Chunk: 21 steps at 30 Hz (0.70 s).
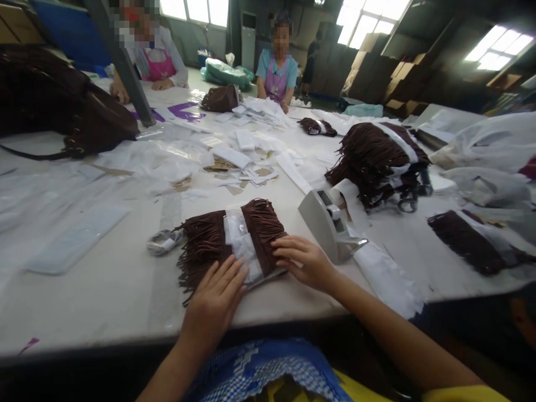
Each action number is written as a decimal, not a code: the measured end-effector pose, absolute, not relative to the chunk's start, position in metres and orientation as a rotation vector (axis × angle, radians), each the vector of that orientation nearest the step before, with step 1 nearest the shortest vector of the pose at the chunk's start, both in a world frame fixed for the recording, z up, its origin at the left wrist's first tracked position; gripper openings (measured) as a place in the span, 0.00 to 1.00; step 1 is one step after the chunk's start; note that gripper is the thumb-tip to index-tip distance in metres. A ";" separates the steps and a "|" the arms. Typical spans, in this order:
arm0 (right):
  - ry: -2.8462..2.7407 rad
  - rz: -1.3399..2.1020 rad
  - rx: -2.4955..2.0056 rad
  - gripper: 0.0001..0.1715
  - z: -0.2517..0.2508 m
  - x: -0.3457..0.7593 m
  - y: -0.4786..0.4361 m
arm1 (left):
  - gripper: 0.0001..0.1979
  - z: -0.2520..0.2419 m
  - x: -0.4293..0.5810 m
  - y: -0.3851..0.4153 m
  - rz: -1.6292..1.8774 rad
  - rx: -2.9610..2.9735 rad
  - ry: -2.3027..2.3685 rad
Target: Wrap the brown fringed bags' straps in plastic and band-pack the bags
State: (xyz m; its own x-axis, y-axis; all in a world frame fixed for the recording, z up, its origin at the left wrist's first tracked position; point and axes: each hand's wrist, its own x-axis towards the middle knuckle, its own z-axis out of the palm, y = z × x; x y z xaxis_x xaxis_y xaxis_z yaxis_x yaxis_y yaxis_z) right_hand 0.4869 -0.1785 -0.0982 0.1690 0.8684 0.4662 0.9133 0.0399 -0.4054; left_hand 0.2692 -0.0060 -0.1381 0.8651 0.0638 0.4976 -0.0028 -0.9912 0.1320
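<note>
A brown fringe piece lies on the white table in front of me, with a band of clear plastic and white paper across its middle. My left hand rests flat on the fringe's near edge, fingers stretched out. My right hand presses its fingertips on the fringe's right end, fingers spread. Neither hand grips anything.
A grey tape dispenser stands just right of my right hand. Stacked brown fringes and another fringe lie to the right. Paper scraps and a brown bag lie farther back. Two people sit at the far side.
</note>
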 end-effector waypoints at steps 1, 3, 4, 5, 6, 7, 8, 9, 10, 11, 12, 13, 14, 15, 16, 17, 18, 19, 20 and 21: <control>-1.731 -0.140 -1.852 0.14 -0.106 0.488 -0.191 | 0.19 -0.139 0.266 -0.004 0.766 2.918 0.038; -1.635 -0.302 -2.004 0.12 -0.116 0.493 -0.210 | 0.20 -0.139 0.260 -0.002 0.736 2.935 0.029; -1.505 -0.387 -2.093 0.12 -0.118 0.496 -0.217 | 0.20 -0.138 0.259 -0.001 0.720 2.943 0.029; -1.365 -0.456 -2.162 0.12 -0.119 0.497 -0.222 | 0.20 -0.136 0.258 -0.002 0.709 2.952 0.033; -1.266 -0.495 -2.200 0.13 -0.118 0.497 -0.225 | 0.20 -0.133 0.258 -0.004 0.702 2.963 0.041; -1.248 -0.496 -2.202 0.15 -0.117 0.494 -0.226 | 0.20 -0.130 0.258 -0.006 0.705 2.975 0.051; -1.307 -0.470 -2.165 0.16 -0.115 0.490 -0.225 | 0.20 -0.127 0.260 -0.010 0.715 2.988 0.057; -1.417 -0.431 -2.099 0.17 -0.115 0.484 -0.222 | 0.21 -0.124 0.263 -0.013 0.727 3.002 0.051; -1.543 -0.390 -2.019 0.18 -0.115 0.479 -0.217 | 0.22 -0.122 0.266 -0.017 0.728 3.017 0.032; -1.655 -0.356 -1.950 0.18 -0.116 0.473 -0.212 | 0.24 -0.121 0.270 -0.020 0.718 3.034 0.003; -1.733 -0.334 -1.908 0.17 -0.118 0.468 -0.206 | 0.26 -0.121 0.275 -0.021 0.694 3.052 -0.030; -1.776 -0.321 -1.897 0.17 -0.119 0.465 -0.201 | 0.27 -0.122 0.279 -0.021 0.662 3.069 -0.058; -1.790 -0.307 -1.912 0.16 -0.120 0.462 -0.197 | 0.27 -0.123 0.282 -0.020 0.627 3.082 -0.077; -1.798 -0.283 -1.935 0.16 -0.118 0.459 -0.195 | 0.27 -0.125 0.283 -0.017 0.597 3.092 -0.091; -1.811 -0.249 -1.950 0.15 -0.115 0.457 -0.194 | 0.27 -0.126 0.283 -0.013 0.570 3.099 -0.107; -1.835 -0.206 -1.951 0.14 -0.110 0.454 -0.194 | 0.27 -0.126 0.281 -0.009 0.539 3.102 -0.132; -1.866 -0.153 -1.940 0.13 -0.103 0.452 -0.196 | 0.28 -0.125 0.277 -0.005 0.502 3.101 -0.165; -1.889 -0.093 -1.927 0.13 -0.096 0.450 -0.197 | 0.29 -0.122 0.272 -0.002 0.460 3.098 -0.201; -1.891 -0.039 -1.916 0.12 -0.088 0.449 -0.197 | 0.30 -0.117 0.267 0.000 0.417 3.092 -0.229; -1.876 0.000 -1.903 0.12 -0.080 0.449 -0.196 | 0.31 -0.112 0.263 0.001 0.383 3.083 -0.236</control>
